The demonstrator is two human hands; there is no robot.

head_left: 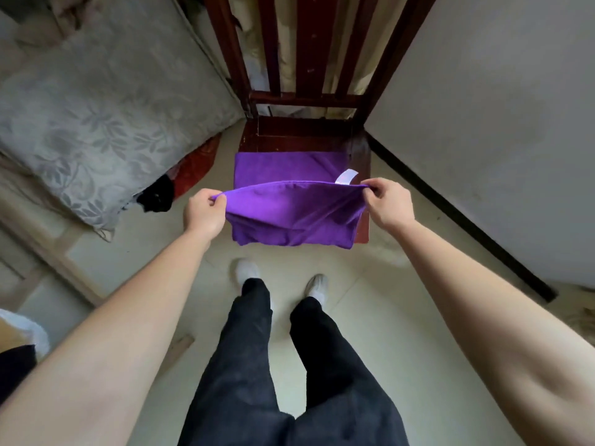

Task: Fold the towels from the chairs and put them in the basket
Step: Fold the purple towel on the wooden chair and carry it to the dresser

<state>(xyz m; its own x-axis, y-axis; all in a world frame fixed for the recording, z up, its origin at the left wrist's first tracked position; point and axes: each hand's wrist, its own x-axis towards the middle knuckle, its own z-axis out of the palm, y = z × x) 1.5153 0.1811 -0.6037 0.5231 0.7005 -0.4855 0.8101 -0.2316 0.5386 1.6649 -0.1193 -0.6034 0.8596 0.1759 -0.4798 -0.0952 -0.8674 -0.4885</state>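
Observation:
A purple towel [291,214] lies on the seat of a dark red wooden chair [306,136] straight ahead of me. Its far half rests flat on the seat, and its near part is lifted off it. My left hand [206,212] pinches the raised left corner. My right hand [388,204] pinches the raised right corner, beside a small white label [347,176]. The held edge stretches between both hands above the seat, and the cloth sags below it over the chair's front. No basket is in view.
A bed with a grey patterned cover [106,111] stands at the left, with dark and red items [180,181] on the floor beside it. A white wall with a black skirting [457,214] runs along the right. My legs and white shoes [280,281] stand on pale tiles.

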